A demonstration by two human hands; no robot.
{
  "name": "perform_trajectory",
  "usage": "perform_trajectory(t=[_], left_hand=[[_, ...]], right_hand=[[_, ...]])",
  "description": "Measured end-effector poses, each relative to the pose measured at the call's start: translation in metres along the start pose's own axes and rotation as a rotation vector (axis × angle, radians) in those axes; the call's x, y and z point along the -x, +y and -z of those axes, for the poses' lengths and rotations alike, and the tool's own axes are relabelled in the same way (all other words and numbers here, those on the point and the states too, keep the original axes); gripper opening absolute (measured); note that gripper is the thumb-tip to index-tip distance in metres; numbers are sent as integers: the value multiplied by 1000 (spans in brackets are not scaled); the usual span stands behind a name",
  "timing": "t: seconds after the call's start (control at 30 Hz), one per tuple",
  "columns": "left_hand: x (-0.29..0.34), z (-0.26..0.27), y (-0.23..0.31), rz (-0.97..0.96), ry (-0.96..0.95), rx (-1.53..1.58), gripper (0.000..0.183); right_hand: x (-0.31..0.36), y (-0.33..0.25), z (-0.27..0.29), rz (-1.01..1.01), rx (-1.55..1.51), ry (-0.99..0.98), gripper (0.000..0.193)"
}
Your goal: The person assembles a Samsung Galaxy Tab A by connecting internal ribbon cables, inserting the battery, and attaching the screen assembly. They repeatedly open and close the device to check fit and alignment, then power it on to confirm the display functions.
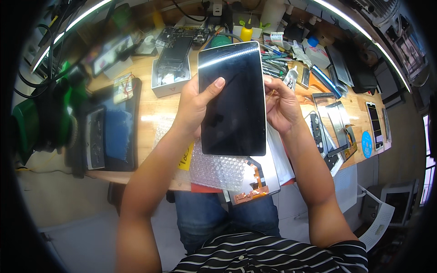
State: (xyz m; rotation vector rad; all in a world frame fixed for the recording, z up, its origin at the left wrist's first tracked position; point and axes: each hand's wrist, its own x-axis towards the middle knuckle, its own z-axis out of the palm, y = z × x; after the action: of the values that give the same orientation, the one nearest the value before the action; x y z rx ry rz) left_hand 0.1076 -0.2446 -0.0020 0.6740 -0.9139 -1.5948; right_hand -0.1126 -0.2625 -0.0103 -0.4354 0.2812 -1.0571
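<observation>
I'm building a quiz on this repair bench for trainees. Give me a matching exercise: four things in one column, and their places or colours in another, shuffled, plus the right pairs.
Things:
1. dark tablet screen
2. bubble wrap
3. yellow bottle
4. blue cloth

Places:
A. on the dark mat at the bench's left side
B. held up between the left hand and right hand
C. at the back of the bench, past the screen
D. lying at the bench's near edge, under the screen

Pairs: 1-B, 2-D, 3-C, 4-A
</observation>
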Motion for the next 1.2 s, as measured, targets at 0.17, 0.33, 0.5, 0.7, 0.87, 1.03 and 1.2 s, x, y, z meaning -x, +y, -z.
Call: perform_trajectory(t=[0.17,0.33,0.5,0.7,0.87,1.03,1.2], left_hand=[[2,-3,-1,-25,-18,59,37],[2,-4,0,-90,-1,-12,40],[3,-4,1,-67,1,-15,39],[1,-1,-4,-58,14,-12,36],[-1,3,-6,-54,13,-45,40],[1,2,-4,-23,11,-24,39],[0,1,-4,-47,11,-45,44]], right_hand=[[3,0,-3,14,47,-20,23],[2,0,-3,-10,42,-44,23],[2,-1,-1,-32,28,-96,25],[1,1,4,-3,5,-52,24],[0,2,5,-11,4,24,16],[0,1,1,-18,41,25,19],[0,2,2,-1,44,30,21]])
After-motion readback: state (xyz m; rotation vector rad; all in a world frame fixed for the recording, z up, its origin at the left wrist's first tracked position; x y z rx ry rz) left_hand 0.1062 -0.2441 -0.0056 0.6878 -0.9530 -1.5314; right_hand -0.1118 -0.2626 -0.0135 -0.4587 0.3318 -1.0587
